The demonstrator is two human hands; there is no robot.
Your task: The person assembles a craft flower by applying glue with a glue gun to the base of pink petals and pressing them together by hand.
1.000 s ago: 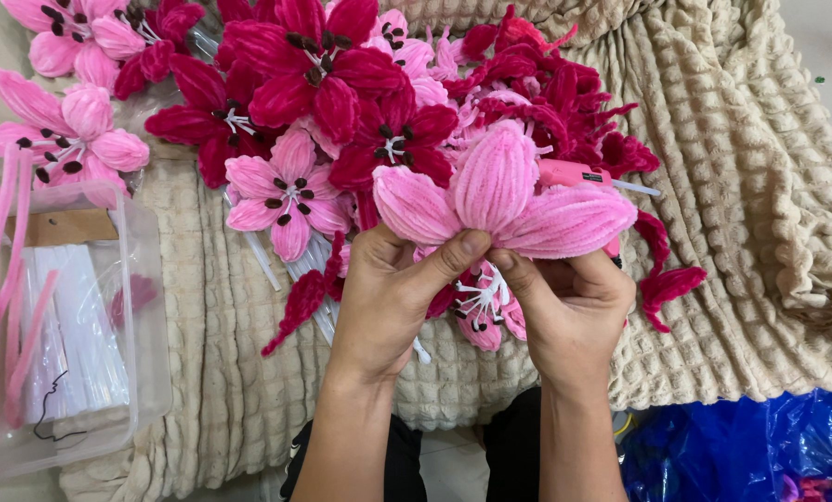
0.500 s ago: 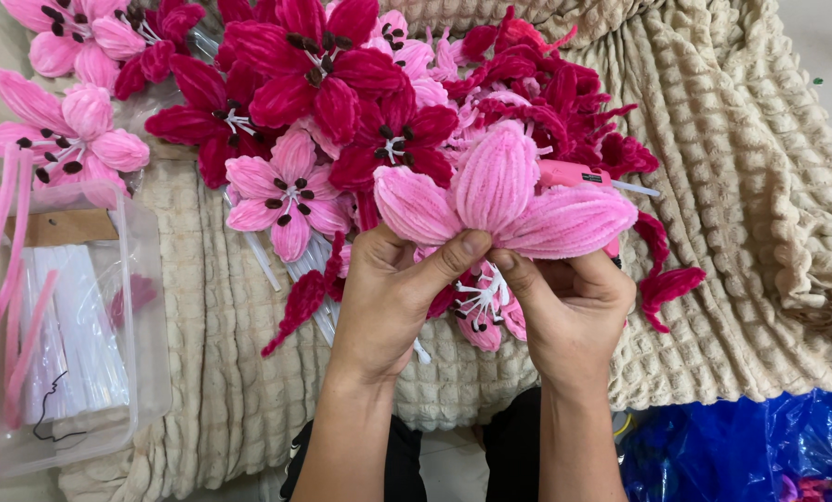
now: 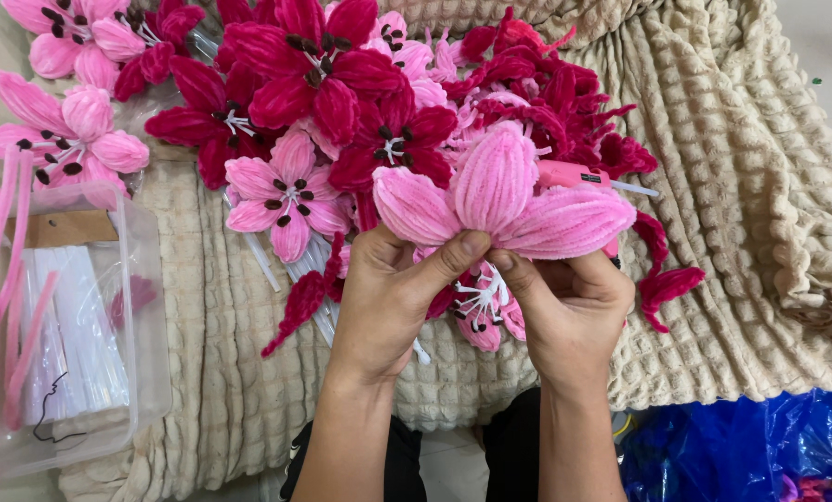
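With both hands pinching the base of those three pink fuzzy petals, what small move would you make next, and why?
Probably keep the pinch and add another petal. The left hand and right hand clamp the pink petals at their base; only three fan out, while the finished flowers on the beige blanket show more, plus stamens.

Fuzzy chenille petals (image 3: 499, 191) — ribbed plush blanket (image 3: 732, 186) — seemingly clear-plastic box (image 3: 142, 307).

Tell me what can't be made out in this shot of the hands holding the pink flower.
- Base of the pink petals: head view, covered by the left hand and right hand, so the grip point is hidden.
- Glue gun: mostly behind the petals.
- Clear plastic box: cut off by the left edge.
- Blue bag: cut off at the bottom corner.
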